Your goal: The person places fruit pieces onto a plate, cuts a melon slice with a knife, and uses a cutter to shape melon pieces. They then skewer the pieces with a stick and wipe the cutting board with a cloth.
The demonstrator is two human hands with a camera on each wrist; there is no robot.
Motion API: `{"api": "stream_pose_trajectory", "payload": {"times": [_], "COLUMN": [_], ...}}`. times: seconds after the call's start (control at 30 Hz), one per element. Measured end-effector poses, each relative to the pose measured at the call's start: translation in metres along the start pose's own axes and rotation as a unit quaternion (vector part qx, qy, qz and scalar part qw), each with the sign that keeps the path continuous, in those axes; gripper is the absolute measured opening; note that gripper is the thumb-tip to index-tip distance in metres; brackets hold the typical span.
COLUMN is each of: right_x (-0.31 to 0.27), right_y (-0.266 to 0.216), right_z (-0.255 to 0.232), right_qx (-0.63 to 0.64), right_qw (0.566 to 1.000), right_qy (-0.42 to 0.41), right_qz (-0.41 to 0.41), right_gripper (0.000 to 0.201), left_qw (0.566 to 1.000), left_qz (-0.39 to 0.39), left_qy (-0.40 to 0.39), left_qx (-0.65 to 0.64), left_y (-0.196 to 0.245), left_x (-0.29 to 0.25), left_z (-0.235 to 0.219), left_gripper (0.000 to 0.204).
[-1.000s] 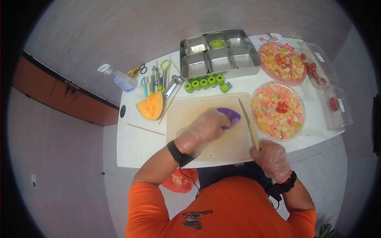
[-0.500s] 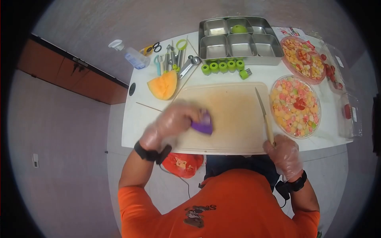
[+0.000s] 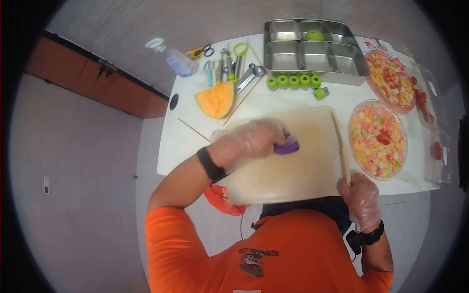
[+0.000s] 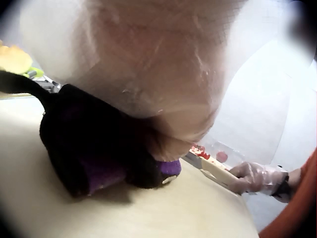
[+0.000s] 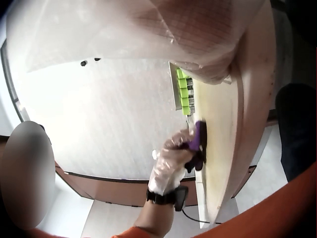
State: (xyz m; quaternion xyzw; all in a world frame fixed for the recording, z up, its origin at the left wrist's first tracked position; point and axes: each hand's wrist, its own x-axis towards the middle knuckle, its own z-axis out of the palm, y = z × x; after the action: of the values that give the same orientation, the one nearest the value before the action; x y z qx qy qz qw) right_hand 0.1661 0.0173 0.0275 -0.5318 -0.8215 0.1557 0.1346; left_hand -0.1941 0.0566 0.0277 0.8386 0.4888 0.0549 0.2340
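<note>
My gloved left hand (image 3: pixel 256 139) grips a purple cloth (image 3: pixel 288 145) against the beige cutting board (image 3: pixel 308 171). The left wrist view shows the cloth's folds low on the board, partly in dark shadow under the palm. At the board's right edge a knife (image 3: pixel 345 163) points away from me, its pale handle ending at my right hand's fingers. That gloved right hand (image 3: pixel 361 200) holds the handle end close to the board's near corner. Its fingers are partly hidden in the right wrist view. The board's near edge juts out past the table edge.
An orange melon wedge (image 3: pixel 215 100) and several tools lie back left, near a spray bottle (image 3: pixel 178 61). Green-topped cutters (image 3: pixel 293 82) line up before a steel tray (image 3: pixel 322 75). To the right stand a bowl of cut fruit (image 3: pixel 378 151), a pink fruit platter (image 3: pixel 391 78) and clear boxes (image 3: pixel 435 161).
My left hand with the purple cloth swept left, then back right over the board. The board has turned slightly and come nearer, over the table edge. The right hand stays at the knife handle.
</note>
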Motion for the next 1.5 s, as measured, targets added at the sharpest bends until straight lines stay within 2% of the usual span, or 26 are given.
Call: {"api": "stream_pose_trajectory", "payload": {"times": [0.03, 0.07, 0.17, 0.23, 0.27, 0.37, 0.43, 0.57, 0.63, 0.73, 0.8, 0.87, 0.93, 1.0, 1.07, 1.13, 1.17, 1.2, 1.23, 1.27, 1.33, 1.37, 1.4, 1.47, 1.5], "right_x": [0.001, 0.001, 0.002, 0.004, 0.003, 0.0, 0.002, 0.002, 0.004, 0.003, 0.001, 0.0, 0.0, -0.001, -0.003, -0.006, -0.004, 0.0, 0.004, 0.01, 0.023, 0.022, 0.023, 0.02, 0.02], "right_y": [-0.001, -0.001, 0.001, -0.005, -0.003, 0.006, 0.005, 0.004, -0.001, -0.003, -0.004, -0.007, -0.004, -0.002, -0.008, -0.022, -0.026, -0.03, -0.036, -0.043, -0.054, -0.055, -0.052, -0.047, -0.048], "right_z": [-0.001, 0.0, 0.005, -0.003, -0.001, 0.009, 0.009, 0.011, 0.006, 0.001, -0.002, -0.004, -0.002, 0.0, -0.002, -0.006, -0.001, 0.009, 0.017, 0.022, 0.027, 0.022, 0.024, 0.032, 0.033], "right_qx": [-0.005, -0.011, 0.02, 0.032, 0.03, 0.002, 0.009, 0.031, 0.055, 0.069, 0.068, 0.082, 0.065, 0.06, 0.069, 0.087, 0.086, 0.077, 0.067, 0.07, 0.025, 0.08, 0.082, 0.105, 0.109], "right_qw": [1.0, 1.0, 0.999, 0.998, 0.998, 1.0, 0.999, 0.998, 0.996, 0.994, 0.993, 0.991, 0.993, 0.997, 0.994, 0.995, 0.995, 0.989, 0.962, 0.962, 0.98, 0.972, 0.971, 0.973, 0.972], "right_qy": [-0.002, -0.004, -0.006, -0.02, -0.018, 0.009, 0.006, -0.004, -0.012, -0.01, -0.007, -0.018, 0.002, 0.0, -0.007, 0.036, 0.036, 0.082, 0.128, 0.13, -0.036, 0.009, 0.006, 0.012, 0.007], "right_qz": [0.009, 0.018, 0.032, 0.054, 0.05, 0.021, 0.032, 0.05, 0.065, 0.081, 0.093, 0.102, 0.101, 0.056, 0.086, 0.033, 0.035, -0.099, -0.231, -0.23, -0.194, -0.22, -0.224, -0.206, -0.209], "right_gripper": [0.028, 0.028, 0.029, 0.031, 0.031, 0.033, 0.033, 0.033, 0.035, 0.037, 0.039, 0.041, 0.044, 0.046, 0.046, 0.041, 0.041, 0.035, 0.028, 0.028, 0.012, 0.013, 0.013, 0.012, 0.012], "left_qw": [0.999, 0.996, 0.995, 0.996, 0.996, 0.994, 0.988, 0.983, 0.978, 0.977, 0.979, 0.975, 0.975, 0.973, 0.972, 0.973, 0.973, 0.973, 0.971, 0.969, 0.972, 0.976, 0.975, 0.976, 0.985], "left_qz": [0.006, 0.031, 0.014, -0.006, -0.006, 0.002, 0.011, 0.001, -0.031, 0.001, 0.01, 0.003, 0.027, 0.046, 0.023, 0.029, 0.028, 0.029, 0.033, 0.037, 0.025, 0.01, 0.005, 0.091, 0.04], "left_qy": [-0.036, -0.018, -0.008, 0.079, 0.085, 0.106, 0.146, 0.169, 0.197, 0.21, 0.194, 0.215, 0.209, 0.207, 0.211, 0.214, 0.215, 0.214, 0.225, 0.236, 0.222, 0.21, 0.212, 0.195, 0.166], "left_qx": [-0.033, -0.079, -0.098, -0.041, -0.04, 0.012, 0.045, 0.066, 0.055, 0.045, 0.058, 0.057, 0.072, 0.089, 0.1, 0.086, 0.08, 0.079, 0.073, 0.068, 0.067, 0.062, 0.063, 0.029, 0.015], "left_y": [0.001, 0.008, 0.032, 0.046, 0.045, 0.033, 0.016, 0.009, 0.01, 0.002, 0.005, 0.009, -0.001, -0.01, -0.017, -0.022, -0.021, -0.021, -0.02, -0.019, -0.01, -0.009, -0.007, 0.006, 0.025], "left_x": [-0.021, -0.045, -0.091, -0.1, -0.1, -0.089, -0.076, -0.045, -0.03, -0.012, -0.006, 0.002, 0.017, 0.031, 0.038, 0.04, 0.039, 0.038, 0.038, 0.037, 0.034, 0.032, 0.033, 0.037, 0.037], "left_z": [0.003, 0.006, 0.017, 0.016, 0.02, 0.031, 0.025, 0.01, 0.011, 0.017, 0.011, 0.006, 0.004, 0.005, 0.005, 0.003, 0.004, 0.004, 0.004, 0.003, 0.0, -0.004, -0.002, 0.014, 0.021], "left_gripper": [0.033, 0.031, 0.03, 0.038, 0.038, 0.036, 0.033, 0.029, 0.029, 0.027, 0.028, 0.028, 0.028, 0.028, 0.027, 0.027, 0.027, 0.027, 0.027, 0.027, 0.025, 0.024, 0.024, 0.021, 0.019]}}
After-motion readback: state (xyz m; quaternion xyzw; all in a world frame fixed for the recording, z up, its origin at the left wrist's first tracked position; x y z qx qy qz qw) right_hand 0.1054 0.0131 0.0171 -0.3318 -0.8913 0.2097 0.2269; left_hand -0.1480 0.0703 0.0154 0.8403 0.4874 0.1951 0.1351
